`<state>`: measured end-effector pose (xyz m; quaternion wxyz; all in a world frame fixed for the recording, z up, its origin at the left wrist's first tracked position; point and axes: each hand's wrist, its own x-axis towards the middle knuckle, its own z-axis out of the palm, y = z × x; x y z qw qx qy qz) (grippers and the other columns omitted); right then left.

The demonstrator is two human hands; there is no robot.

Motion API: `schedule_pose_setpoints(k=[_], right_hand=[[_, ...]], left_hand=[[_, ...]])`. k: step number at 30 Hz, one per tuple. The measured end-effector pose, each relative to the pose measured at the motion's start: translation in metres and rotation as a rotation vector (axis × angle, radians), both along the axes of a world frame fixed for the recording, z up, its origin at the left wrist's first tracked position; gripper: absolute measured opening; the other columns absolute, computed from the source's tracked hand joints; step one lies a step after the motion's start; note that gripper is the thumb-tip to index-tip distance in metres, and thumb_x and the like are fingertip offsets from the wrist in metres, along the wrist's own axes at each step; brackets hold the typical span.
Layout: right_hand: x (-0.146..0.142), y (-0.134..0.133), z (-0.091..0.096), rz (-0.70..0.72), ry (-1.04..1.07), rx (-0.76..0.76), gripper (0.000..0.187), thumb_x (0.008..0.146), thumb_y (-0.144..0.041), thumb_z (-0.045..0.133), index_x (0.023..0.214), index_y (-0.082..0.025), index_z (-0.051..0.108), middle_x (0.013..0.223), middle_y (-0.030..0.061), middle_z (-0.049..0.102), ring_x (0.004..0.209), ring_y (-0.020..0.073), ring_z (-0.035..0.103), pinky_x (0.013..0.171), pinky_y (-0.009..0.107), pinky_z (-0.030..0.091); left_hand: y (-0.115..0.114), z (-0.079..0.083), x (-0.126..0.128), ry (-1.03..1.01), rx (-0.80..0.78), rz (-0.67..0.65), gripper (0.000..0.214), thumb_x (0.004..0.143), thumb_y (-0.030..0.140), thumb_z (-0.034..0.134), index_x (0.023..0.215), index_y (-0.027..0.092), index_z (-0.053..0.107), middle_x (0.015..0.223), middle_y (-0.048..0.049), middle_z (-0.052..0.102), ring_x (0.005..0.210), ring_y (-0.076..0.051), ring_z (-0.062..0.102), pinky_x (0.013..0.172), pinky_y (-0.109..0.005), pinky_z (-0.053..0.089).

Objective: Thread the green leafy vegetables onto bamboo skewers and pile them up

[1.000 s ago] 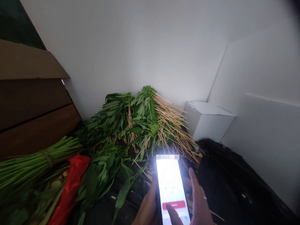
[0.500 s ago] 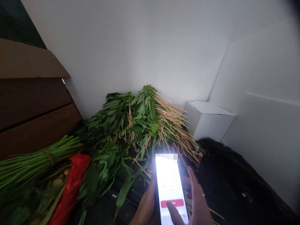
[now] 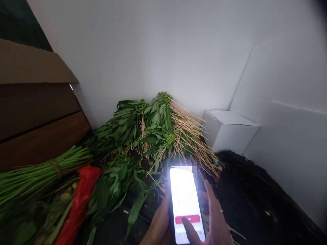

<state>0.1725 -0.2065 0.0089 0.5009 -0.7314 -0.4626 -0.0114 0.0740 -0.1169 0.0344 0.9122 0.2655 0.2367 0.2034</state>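
Note:
A smartphone [image 3: 186, 194] with a glaring white screen and a red button stands upright at the bottom centre. My left hand [image 3: 159, 221] is closed round its left side. My right hand [image 3: 217, 221] is at the phone's right, its thumb over the red button and its index finger stretched out, apart from the thumb. Whether the thumb presses the glass I cannot tell. Beyond the phone lie bundles of leafy green stems [image 3: 158, 115] threaded on thin wooden skewers [image 3: 189, 126]. Loose leafy greens [image 3: 117, 180] are left of my hands.
At the left are a tied bundle of green stems [image 3: 38, 173], a red plastic bag [image 3: 79, 204] and a brown cardboard box [image 3: 35, 112]. A white box [image 3: 227, 131] stands by the white wall [image 3: 163, 44]. Black plastic sheeting [image 3: 255, 197] spreads at the right.
The view has shifted slightly, so the surroundings appear a little further right. My hands and the phone stay almost in place, with the right thumb still over the red button.

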Motion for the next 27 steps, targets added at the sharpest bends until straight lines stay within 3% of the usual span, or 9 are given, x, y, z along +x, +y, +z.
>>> schedule_pose_setpoints(k=[27], right_hand=[[-0.0010,0.0020,-0.0004,-0.020,-0.022,0.016,0.083,0.082,-0.051,0.054,0.148,-0.014,0.019,0.114,0.0188,0.058,0.094,0.0329,0.062,0.071,0.045,0.054]], left_hand=[[-0.0003,0.0049,-0.0009,-0.003,-0.037,0.006,0.075,0.084,0.066,0.040,0.127,0.006,0.057,0.114,-0.0205,0.068,0.111,-0.036,0.060,0.097,-0.044,0.044]])
